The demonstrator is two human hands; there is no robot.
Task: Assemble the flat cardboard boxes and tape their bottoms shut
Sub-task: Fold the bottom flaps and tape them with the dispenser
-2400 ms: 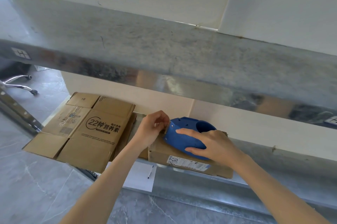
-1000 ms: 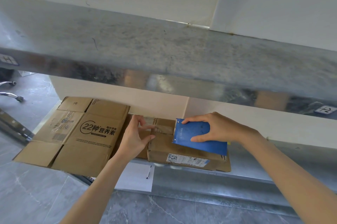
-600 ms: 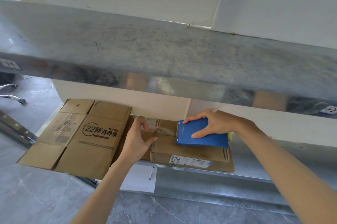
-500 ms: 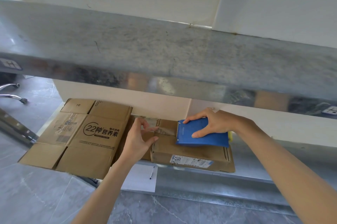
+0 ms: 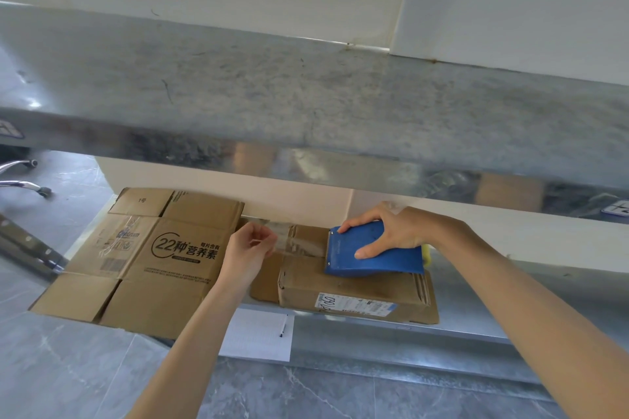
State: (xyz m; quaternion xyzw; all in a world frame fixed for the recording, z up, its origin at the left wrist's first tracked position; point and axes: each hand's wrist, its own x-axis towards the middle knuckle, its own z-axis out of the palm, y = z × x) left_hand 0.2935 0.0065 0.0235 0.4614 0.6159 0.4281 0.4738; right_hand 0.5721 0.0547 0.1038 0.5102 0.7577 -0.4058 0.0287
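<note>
head view: two bare hands work on a lower metal shelf (image 5: 476, 313) beneath a wide grey metal ledge (image 5: 306, 105). two groups of cardboard lie there. one small box (image 5: 340, 285), folded up and lying on the shelf with a white label on its near side, sits under the hands. one stack of flat boxes (image 5: 153, 268) lies just to its left, the top one printed with "22" in a circle and overhanging the shelf's near edge; how many sheets are in the stack cannot be told.

the right hand (image 5: 391, 231) is closed around one blue tape dispenser (image 5: 371, 255), fingers over its top and thumb on its near side, the dispenser resting on top of the small box. the left hand (image 5: 248, 248) pinches the free end of one strip of clear tape (image 5: 296, 241), which stretches from the dispenser's left edge across the box top to the fingers, near the box's left end.

one white sheet of paper (image 5: 255, 337) with a small dark mark lies below the shelf edge, on the grey marbled floor (image 5: 68, 377). part of one chair base with a caster (image 5: 30, 182) shows at far left.
</note>
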